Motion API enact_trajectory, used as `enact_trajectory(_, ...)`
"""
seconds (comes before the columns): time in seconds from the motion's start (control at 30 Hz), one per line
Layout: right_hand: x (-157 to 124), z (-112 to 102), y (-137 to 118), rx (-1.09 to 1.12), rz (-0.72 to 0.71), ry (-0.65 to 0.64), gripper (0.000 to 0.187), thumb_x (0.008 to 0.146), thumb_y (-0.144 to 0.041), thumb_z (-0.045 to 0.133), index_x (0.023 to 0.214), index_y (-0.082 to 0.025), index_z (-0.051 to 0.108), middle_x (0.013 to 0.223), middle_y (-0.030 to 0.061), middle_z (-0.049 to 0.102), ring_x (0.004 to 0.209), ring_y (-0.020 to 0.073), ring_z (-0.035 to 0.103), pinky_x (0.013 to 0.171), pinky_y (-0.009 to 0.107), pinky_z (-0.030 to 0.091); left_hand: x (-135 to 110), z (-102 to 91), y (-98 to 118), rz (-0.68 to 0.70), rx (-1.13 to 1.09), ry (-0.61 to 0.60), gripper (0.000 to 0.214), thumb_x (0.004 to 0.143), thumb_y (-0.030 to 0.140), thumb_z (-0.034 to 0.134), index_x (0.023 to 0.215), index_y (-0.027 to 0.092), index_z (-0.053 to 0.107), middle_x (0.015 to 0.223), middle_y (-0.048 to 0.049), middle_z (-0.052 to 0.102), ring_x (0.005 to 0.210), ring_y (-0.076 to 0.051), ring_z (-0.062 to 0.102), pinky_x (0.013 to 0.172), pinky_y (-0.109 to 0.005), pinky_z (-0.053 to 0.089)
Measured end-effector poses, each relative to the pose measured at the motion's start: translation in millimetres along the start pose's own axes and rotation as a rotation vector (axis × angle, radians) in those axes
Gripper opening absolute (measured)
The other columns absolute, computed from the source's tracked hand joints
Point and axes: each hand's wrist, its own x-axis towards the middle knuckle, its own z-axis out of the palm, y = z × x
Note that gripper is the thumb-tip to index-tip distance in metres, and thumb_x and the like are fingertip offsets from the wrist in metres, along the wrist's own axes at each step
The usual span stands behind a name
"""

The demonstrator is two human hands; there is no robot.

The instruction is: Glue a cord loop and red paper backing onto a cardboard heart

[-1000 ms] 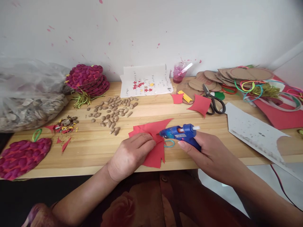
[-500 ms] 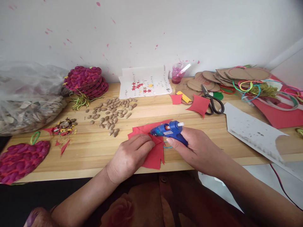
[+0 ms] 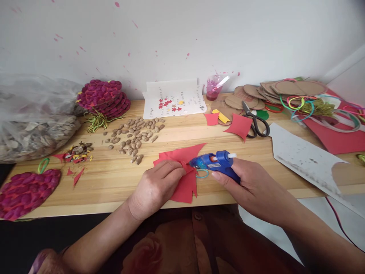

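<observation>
My right hand (image 3: 251, 186) is wrapped round the handle of a blue hot glue gun (image 3: 218, 163), with a pale glue stick (image 3: 232, 155) poking from its back. The gun's nozzle points left, just above or touching a piece of red paper (image 3: 184, 186). My left hand (image 3: 159, 182) is closed at the paper's middle, pinching a raised part of it. The fingertips are close to the nozzle; what lies beneath them is hidden. A turquoise loop of cord (image 3: 202, 174) shows at the paper's right edge.
Loose beans (image 3: 135, 139) lie behind my left hand. Black scissors (image 3: 255, 120), red paper scraps (image 3: 238, 126) and cardboard ovals (image 3: 299, 88) sit back right. A cup with pink liquid (image 3: 215, 89) stands by the wall. Purple bean-covered pieces (image 3: 31, 190) and a plastic bag (image 3: 34, 129) are left.
The glue gun has moved to the right and slightly down with my right hand, uncovering more of the turquoise cord. My left hand stays almost in place on the red paper.
</observation>
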Motion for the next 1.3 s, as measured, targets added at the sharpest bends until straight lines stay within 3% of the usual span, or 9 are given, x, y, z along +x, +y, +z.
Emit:
enact_trajectory(0.37, -11, -6, 11, -0.041, 0.01, 0.04, 0.038, 0.1, -0.049, 0.042, 0.073, -0.023, 0.045, 0.064, -0.0012, 0.054, 0.056, 0.0147, 0.045, 0.055, 0.029, 0.033, 12, 1.6, 4, -0.11, -0.047, 0.027, 0.016, 0.093, 0.007, 0.056, 0.1, 0.02, 0.063, 0.097, -0.0024, 0.071, 0.086, -0.015, 0.064, 0.081, -0.028, 0.051)
enact_trajectory(0.73, -2, 2, 11, -0.043, -0.009, 0.117, 0.033, 0.098, -0.045, 0.046, 0.075, -0.022, 0.047, 0.066, -0.0002, 0.057, 0.057, 0.0147, 0.048, 0.055, 0.028, 0.034, 18, 7.0, 5, -0.17, -0.025, 0.008, 0.013, 0.095, 0.014, 0.054, 0.096, 0.02, 0.065, 0.091, -0.0027, 0.071, 0.085, -0.017, 0.063, 0.078, -0.03, 0.052)
enact_trajectory(0.97, -2, 0, 9, -0.036, -0.012, 0.092, 0.032, 0.099, -0.045, 0.045, 0.075, -0.022, 0.048, 0.069, 0.0008, 0.059, 0.059, 0.0153, 0.049, 0.056, 0.029, 0.034, 16, 7.9, 5, -0.269, -0.027, 0.021, 0.018, 0.094, 0.017, 0.058, 0.112, 0.02, 0.061, 0.096, -0.0042, 0.071, 0.089, -0.017, 0.065, 0.078, -0.032, 0.055)
enact_trajectory(1.17, -1, 0, 10, -0.054, -0.017, 0.108, 0.035, 0.099, -0.046, 0.045, 0.073, -0.022, 0.045, 0.065, -0.0005, 0.056, 0.056, 0.0143, 0.045, 0.055, 0.028, 0.033, 10, 8.4, 0, -0.103, -0.014, -0.021, 0.021, 0.095, 0.011, 0.054, 0.111, 0.02, 0.065, 0.111, -0.0059, 0.071, 0.101, -0.019, 0.063, 0.09, -0.035, 0.055)
enact_trajectory(1.3, -2, 1, 12, -0.055, -0.011, 0.109, 0.034, 0.099, -0.046, 0.045, 0.075, -0.022, 0.046, 0.066, -0.0003, 0.056, 0.057, 0.0149, 0.047, 0.056, 0.028, 0.034, 10, 7.5, 0, -0.076, 0.057, -0.046, 0.027, 0.095, 0.011, 0.055, 0.119, 0.018, 0.065, 0.114, -0.0079, 0.069, 0.103, -0.021, 0.062, 0.085, -0.034, 0.056)
